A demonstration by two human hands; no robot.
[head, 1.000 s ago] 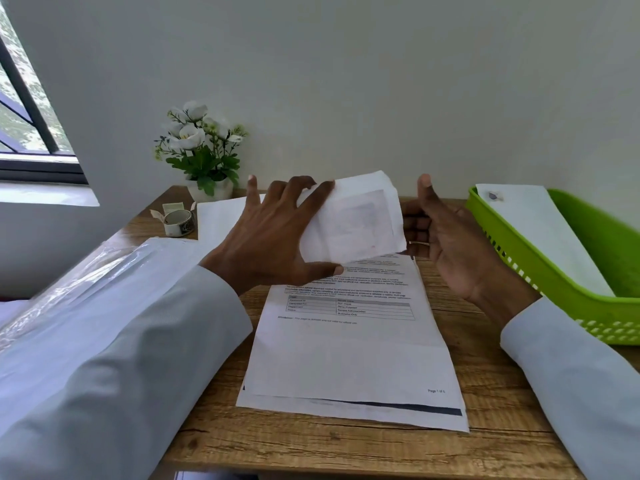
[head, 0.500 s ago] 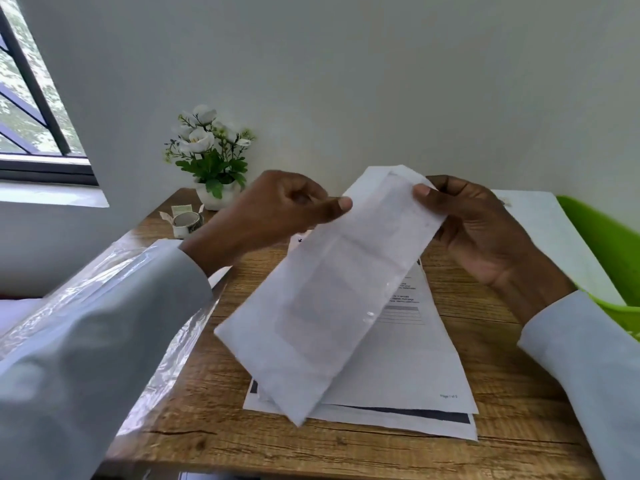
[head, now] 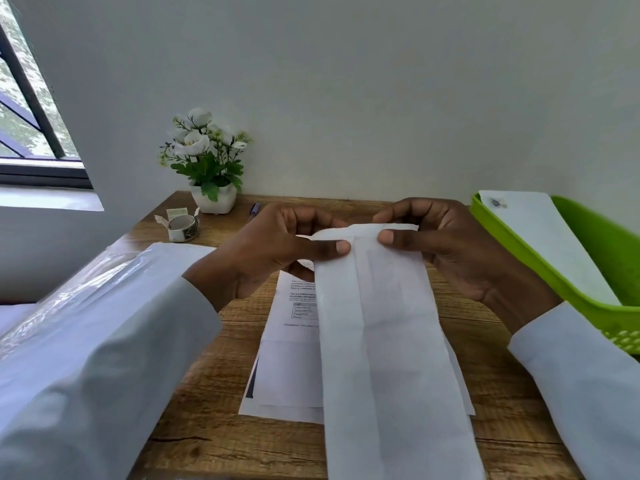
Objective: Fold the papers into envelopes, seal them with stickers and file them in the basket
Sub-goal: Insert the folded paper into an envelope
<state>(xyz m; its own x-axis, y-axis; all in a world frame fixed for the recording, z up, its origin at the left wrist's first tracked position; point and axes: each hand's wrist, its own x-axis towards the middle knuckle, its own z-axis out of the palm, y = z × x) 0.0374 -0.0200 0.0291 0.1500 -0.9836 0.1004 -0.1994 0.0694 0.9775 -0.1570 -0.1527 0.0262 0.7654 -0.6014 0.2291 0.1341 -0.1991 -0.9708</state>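
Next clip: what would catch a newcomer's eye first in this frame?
The long white folded paper strip, held at its top edge by the left hand and right hand over the wooden desk, dominates the centre. At the right edge sits a bright green plastic basket with a white envelope inside. A white flower pot stands at the back left.

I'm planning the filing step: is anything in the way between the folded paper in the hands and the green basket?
Nothing visible. Both hands hold the folded paper just left of the basket, with only bare desk between. One envelope already lies inside.
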